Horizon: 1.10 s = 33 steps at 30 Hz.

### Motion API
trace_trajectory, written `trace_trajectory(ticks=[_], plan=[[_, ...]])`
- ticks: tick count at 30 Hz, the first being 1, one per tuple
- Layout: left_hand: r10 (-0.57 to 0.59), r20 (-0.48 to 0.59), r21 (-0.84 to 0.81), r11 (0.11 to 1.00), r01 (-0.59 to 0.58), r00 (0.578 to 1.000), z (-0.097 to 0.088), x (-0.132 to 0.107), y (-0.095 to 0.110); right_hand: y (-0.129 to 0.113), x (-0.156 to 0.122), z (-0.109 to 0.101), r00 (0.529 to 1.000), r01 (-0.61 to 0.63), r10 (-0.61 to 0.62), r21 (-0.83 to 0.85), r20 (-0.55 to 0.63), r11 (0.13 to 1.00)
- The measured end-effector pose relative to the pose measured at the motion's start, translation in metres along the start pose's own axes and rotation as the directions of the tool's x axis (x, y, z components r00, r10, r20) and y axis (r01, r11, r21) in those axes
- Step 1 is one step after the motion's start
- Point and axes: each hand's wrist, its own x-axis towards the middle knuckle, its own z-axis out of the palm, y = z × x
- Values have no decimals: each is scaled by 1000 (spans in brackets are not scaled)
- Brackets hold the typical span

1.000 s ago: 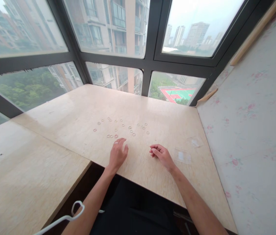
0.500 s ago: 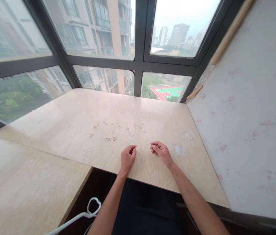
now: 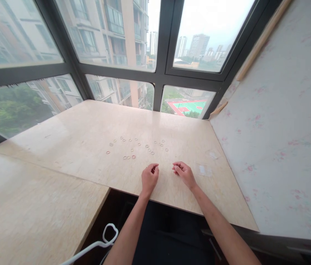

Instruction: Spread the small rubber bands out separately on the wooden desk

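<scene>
Little rings [image 3: 133,147] seen spread on counter [image 3: 70,129], at 12 o'clock from both hands, still loose, none stacked. Left hand [image 3: 149,177] curled, pinch too small to be told. Right hand [image 3: 184,173] curled; hold cannot be told. Most work judged left.

Pale wooden tabletop [image 3: 89,125], scattered small rings [image 3: 133,147], clear plastic bags [image 3: 203,170], both hands resting.

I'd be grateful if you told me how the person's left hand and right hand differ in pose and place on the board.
The left hand lies knuckles up, fingers curled under, while the right hand is turned on its side, fingers folded towards the left. The left hand sits nearer the board's front edge; the right hand sits closer to the clear tape patch. Both rest loosely closed, short of the scattered small rings; whether either holds a ring is unclear.
</scene>
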Motion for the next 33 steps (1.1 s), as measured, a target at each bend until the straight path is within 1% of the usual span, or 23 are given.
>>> trace_trajectory(ticks=[6, 10, 21, 29, 33], plan=[[-11, -6, -5, 1000, 11, 1000, 1, 0, -1, 0, 0, 0, 1000, 4, -4, -22, -19, 1000], [-15, 0, 1, 1000, 15, 1000, 1, 0, 0, 1, 0, 0, 1000, 10, -11, -29, -19, 1000], [-5, -27, -13, 1000, 5, 1000, 1, 0, 0, 6, 2, -1, 1000, 27, -27, -35, -11, 999], [-16, -23, 25, 1000, 16, 1000, 1, 0, 2, 2, 1, -1, 1000, 27, -27, -4, -8, 1000], [-17, -33, 16, 1000, 17, 999, 1, 0, 1, 1, 1, 0, 1000, 25, -25, 12, -2, 1000]])
